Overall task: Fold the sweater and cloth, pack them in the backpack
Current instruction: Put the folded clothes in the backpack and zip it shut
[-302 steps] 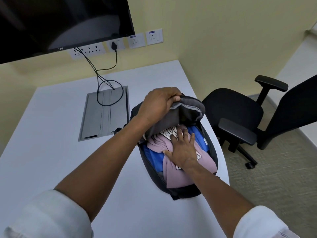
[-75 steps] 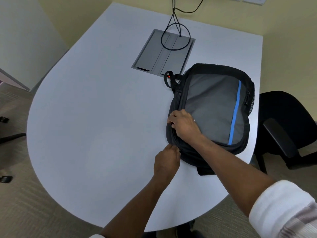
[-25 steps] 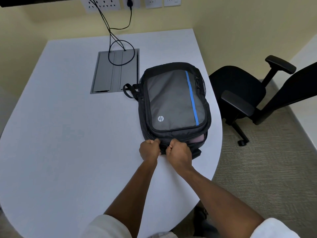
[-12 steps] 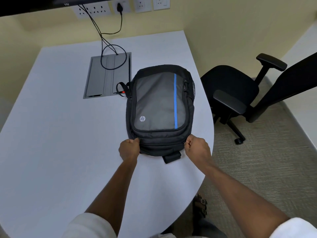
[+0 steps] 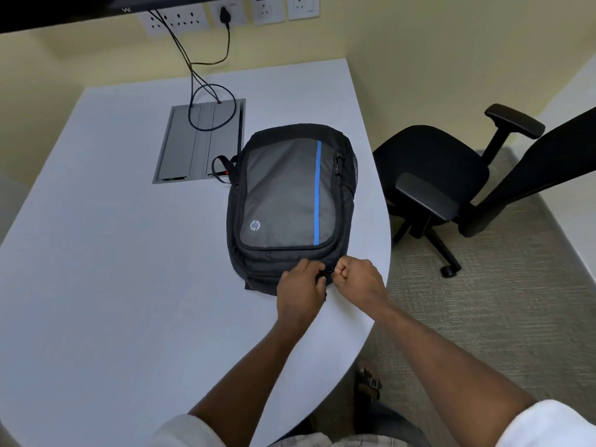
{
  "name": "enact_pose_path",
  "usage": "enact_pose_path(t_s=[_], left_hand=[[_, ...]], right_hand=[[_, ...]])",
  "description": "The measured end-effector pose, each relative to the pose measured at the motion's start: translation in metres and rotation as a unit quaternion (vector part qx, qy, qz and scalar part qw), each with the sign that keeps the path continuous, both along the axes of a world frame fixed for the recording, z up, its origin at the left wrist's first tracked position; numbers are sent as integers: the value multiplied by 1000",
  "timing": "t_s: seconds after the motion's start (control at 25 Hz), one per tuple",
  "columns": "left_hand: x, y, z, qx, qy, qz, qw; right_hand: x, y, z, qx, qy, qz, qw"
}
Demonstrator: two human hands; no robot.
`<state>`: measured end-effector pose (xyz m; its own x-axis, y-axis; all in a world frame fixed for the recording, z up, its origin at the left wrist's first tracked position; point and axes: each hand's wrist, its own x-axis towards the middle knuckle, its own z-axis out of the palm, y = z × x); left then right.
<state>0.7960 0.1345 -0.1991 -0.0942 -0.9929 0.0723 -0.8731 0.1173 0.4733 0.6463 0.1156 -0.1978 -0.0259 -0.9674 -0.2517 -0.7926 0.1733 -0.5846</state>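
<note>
A black and grey backpack (image 5: pixel 290 195) with a blue stripe lies flat on the white table (image 5: pixel 113 269), its flap down. No sweater or cloth shows; the bag hides its contents. Both hands meet at the bag's near edge. My left hand (image 5: pixel 301 287) grips that edge with curled fingers. My right hand (image 5: pixel 356 279) is a fist, pinching what looks like a zipper pull at the bag's near right corner.
A grey cable panel (image 5: pixel 200 143) is set into the table behind the bag, with black cables (image 5: pixel 193 69) running to wall sockets. A black office chair (image 5: pixel 451 182) stands right of the table. The table's curved edge runs close by my right hand.
Half a second ago my hands held the bag's two near corners, apart. Now they have come together at the near right part of the edge. The bag has barely shifted.
</note>
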Motion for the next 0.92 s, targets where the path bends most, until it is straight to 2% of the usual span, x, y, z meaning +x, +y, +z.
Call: enact_pose_path(t_s=[0.12,0.28,0.44,0.56,0.92], left_hand=[[-9,-4,-9,-19,-143,-21,989],[-15,-9,-11,-3,-234,-50,971],[-21,-18,-7,18,-254,-60,965],[-23,-21,-6,17,-239,-46,970],[-30,-21,-7,18,-223,-7,975]], right_hand=[[-4,-5,-1,1,-12,20,1000],[-7,-9,-3,-9,-9,53,999],[-12,-14,-1,-32,35,92,995],[-23,-24,1,-41,46,127,990],[-70,-84,3,-56,72,136,986]])
